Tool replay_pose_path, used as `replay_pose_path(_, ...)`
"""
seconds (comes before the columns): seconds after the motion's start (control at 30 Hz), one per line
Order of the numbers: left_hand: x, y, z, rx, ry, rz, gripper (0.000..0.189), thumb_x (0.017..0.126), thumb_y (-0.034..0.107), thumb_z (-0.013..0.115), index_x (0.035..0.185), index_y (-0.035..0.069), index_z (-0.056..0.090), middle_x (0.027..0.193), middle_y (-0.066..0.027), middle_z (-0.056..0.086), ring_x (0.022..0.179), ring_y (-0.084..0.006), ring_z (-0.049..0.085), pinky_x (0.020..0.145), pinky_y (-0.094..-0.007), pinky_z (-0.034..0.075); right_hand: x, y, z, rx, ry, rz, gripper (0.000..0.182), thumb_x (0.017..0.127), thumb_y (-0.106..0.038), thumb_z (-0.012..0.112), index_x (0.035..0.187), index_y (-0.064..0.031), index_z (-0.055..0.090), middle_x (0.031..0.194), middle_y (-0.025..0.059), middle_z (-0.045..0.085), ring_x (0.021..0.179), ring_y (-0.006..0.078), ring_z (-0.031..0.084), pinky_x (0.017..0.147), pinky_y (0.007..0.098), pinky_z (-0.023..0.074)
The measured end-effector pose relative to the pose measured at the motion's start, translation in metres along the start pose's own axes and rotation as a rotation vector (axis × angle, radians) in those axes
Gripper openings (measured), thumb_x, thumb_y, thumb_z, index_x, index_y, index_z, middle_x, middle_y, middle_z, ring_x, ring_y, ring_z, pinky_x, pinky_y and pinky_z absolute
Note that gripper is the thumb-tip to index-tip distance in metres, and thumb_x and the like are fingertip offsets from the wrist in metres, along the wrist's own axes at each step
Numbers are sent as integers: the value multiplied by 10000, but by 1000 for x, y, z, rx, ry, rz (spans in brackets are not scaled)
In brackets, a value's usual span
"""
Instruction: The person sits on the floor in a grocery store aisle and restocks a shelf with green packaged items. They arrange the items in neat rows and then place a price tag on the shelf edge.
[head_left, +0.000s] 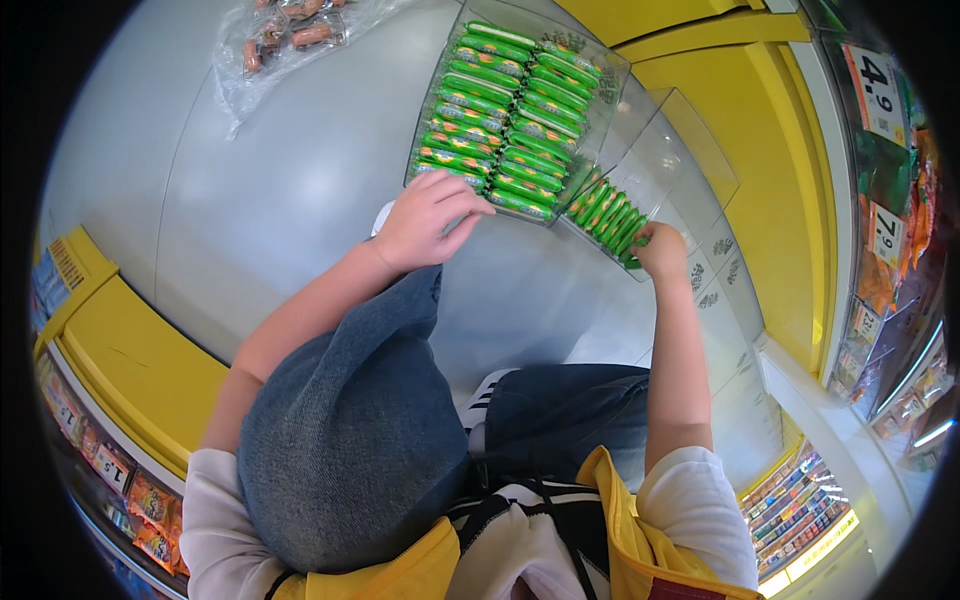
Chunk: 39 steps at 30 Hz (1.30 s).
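Note:
A large clear plastic bin (611, 112) on the floor holds two columns of green-wrapped snack sticks (469, 127), possibly sausages. My left hand (435, 217) is at its near left edge, fingers loosely curved, with no item visible in the grasp. Beside the bin on the right is a smaller clear container (694, 150) with a row of similar green packets (606, 214). At the near end of that row, my right hand (664, 249) pinches a green packet (634, 246); my fingers partly cover it.
A clear plastic bag (240, 90) with brown wrapped pieces lies at the upper left. Yellow shelf panels (727, 127) rise on the right, with price-tagged goods beyond. Another yellow shelf unit (142, 360) stands at left. My bent denim-covered knee (352, 435) is below my left arm.

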<state>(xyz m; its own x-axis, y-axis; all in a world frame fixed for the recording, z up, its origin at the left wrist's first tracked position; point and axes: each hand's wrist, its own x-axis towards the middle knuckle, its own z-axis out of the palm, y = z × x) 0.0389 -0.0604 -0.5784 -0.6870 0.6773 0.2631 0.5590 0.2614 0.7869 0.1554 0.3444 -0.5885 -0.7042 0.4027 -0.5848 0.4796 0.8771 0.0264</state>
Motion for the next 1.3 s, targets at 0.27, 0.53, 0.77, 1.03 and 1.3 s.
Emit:
replay_pose_path(0.27,-9,-2,-7,-70,-45,-40,170,841,57,731,989,141,724,905,-35,664,878,-261,647,785,-388,517,-41,-15,15,-125,200,-10,262,926,-197,712,1169,-119,656,997,178,743,932,392,712,781,506,553)
replay_pose_path(0.53,0,-8,-18,-37,42,-65,158,839,49,736,978,125,731,930,-42,694,886,-261,657,805,-392,510,-41,-95,-77,1026,357,-147,238,1025,-144,631,1258,-101,622,928,73,735,624,153,636,532,281,469)
replay_pose_path(0.77,62,-40,-51,184,323,-108,168,840,101,728,1003,144,725,965,-29,695,983,-286,635,890,-423,476,61,-253,-81,1408,179,-215,242,1057,-152,583,1284,-77,616,973,55,706,684,93,596,557,254,455)
replay_pose_path(1.03,112,-74,-62,373,181,-79,354,818,110,742,1166,159,692,1218,-25,657,1178,-291,580,991,-444,450,88,-294,-46,1135,753,-371,424,848,-129,827,1192,-53,591,1009,90,658,731,206,597,674,345,509)
replay_pose_path(1.3,133,-88,-57,501,169,-77,394,804,118,754,1188,176,686,1253,-3,632,1246,-275,541,1026,-460,421,97,-296,-44,1519,610,-318,388,794,22,855,1072,-56,597,1059,53,639,846,128,638,692,235,511)
